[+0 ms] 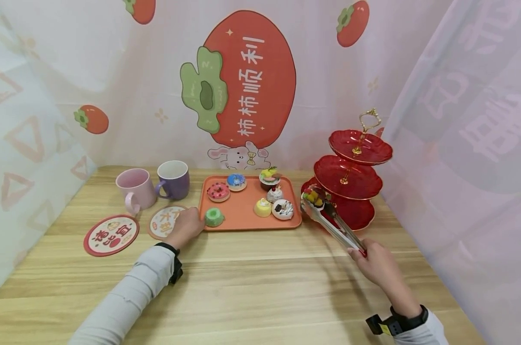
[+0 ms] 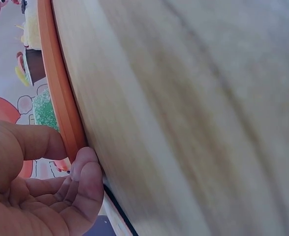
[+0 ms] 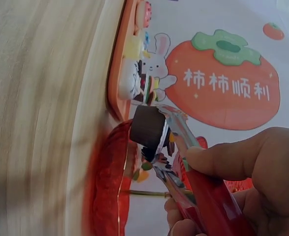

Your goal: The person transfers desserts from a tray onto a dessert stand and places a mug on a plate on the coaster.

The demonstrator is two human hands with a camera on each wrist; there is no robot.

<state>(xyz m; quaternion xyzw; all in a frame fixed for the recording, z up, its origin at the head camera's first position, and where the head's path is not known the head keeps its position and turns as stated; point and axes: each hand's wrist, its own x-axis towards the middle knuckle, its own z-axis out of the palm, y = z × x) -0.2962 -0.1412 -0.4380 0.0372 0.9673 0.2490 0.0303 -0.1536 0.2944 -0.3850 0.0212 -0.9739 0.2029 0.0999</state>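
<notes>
My left hand point(image 1: 186, 227) pinches the near left corner of an orange tray point(image 1: 239, 211), with the thumb on its rim and fingers curled at the outer side. Beside that hand on the tray sits a green ring-shaped sweet point(image 1: 214, 217). My right hand point(image 1: 379, 263) grips metal tongs point(image 1: 331, 230) by their red handles. Between the tong tips is a small fruit-topped cake in a dark brown cup point(image 3: 148, 125), tilted on its side in the right wrist view. It is over the lowest plate of a red three-tier stand point(image 1: 359, 215), near the tray's right edge.
The tray also bears a pink donut point(image 1: 219, 191), a blue donut point(image 1: 236, 182), a white donut point(image 1: 283, 210) and several small cakes. Pink point(image 1: 135, 187) and purple point(image 1: 174, 179) mugs stand at the left, behind two round coasters point(image 1: 111, 235). Printed cloth hangs behind and at both sides.
</notes>
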